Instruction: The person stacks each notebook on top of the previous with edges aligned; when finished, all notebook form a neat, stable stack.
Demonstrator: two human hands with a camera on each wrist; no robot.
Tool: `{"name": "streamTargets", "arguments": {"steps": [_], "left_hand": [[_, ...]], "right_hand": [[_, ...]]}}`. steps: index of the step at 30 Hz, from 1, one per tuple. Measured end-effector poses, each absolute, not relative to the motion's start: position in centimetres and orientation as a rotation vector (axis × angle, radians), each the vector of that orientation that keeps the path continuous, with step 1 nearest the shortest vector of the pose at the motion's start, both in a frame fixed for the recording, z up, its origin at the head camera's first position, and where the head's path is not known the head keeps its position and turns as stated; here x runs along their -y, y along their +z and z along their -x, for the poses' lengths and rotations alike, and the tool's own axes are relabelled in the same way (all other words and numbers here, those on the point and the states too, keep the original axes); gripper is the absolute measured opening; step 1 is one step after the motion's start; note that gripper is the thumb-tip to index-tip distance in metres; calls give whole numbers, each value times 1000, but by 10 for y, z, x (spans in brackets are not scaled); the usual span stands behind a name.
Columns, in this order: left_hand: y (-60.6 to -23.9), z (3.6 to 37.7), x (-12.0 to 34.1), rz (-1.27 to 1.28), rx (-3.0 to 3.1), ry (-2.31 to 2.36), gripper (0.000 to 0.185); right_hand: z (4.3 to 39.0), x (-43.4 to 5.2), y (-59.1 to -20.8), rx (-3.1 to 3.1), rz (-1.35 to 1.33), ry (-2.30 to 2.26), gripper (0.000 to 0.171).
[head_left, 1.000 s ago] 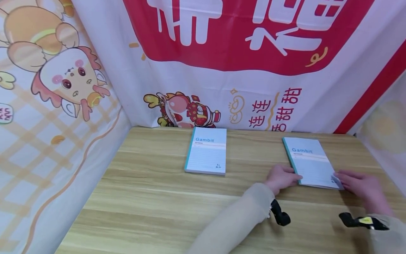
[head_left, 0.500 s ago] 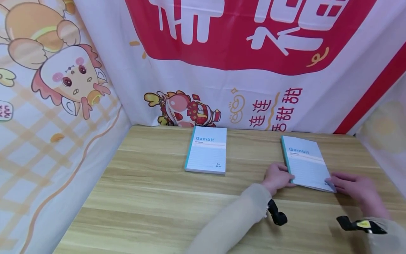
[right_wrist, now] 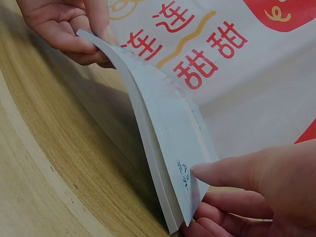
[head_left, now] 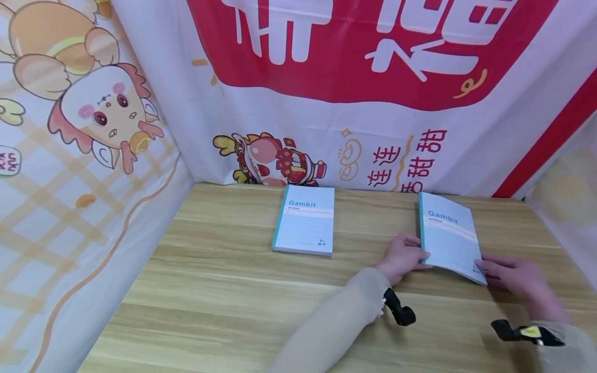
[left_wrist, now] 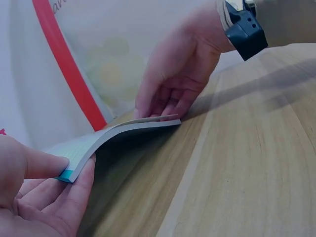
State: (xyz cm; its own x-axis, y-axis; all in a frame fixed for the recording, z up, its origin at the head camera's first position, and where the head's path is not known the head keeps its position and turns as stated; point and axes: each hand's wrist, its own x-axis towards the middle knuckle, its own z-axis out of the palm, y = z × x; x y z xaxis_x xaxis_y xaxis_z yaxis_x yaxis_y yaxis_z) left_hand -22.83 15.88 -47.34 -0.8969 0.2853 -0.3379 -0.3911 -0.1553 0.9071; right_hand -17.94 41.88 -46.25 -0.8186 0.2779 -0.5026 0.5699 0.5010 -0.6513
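Observation:
Two light-blue "Gambit" notebooks are on the wooden table [head_left: 224,295]. One notebook [head_left: 304,227] lies flat at the middle back. The right notebook [head_left: 446,233] is raised off the table at its near edge. My left hand [head_left: 418,254] pinches its near left, teal-spined corner, with the thumb on top and fingers under. My right hand [head_left: 483,268] pinches its near right corner. In the left wrist view the left hand [left_wrist: 59,170] holds the bowed right notebook [left_wrist: 118,132], with the right hand [left_wrist: 165,106] at the other corner. The right wrist view shows the right hand [right_wrist: 212,190] on the right notebook [right_wrist: 163,123].
Printed cloth banners [head_left: 326,93] close in the table at the back, left [head_left: 70,181] and right. The flat notebook lies about a hand's width left of my left hand. Bare wood runs along the near edge.
The right notebook's near edge has come up off the table and the book has swung slightly left. Both hands shifted a little with it. The middle notebook has not moved.

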Motion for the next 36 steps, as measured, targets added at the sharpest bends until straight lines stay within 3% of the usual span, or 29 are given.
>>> {"name": "streamTargets", "arguments": {"steps": [11,21,36], "left_hand": [[-472,235,-137,-39,-1513,2180,27],[-465,237,-100,-127,-1422,2208,30],[-455,241,-31,-178,-1471,2174,32]], "right_hand": [[175,-397,-452,-2395,-645,-1249,109],[175,-363,-446,-2426,-466,-1279,105],[185,-310,-441,-2458,-415,-1413,94]]}}
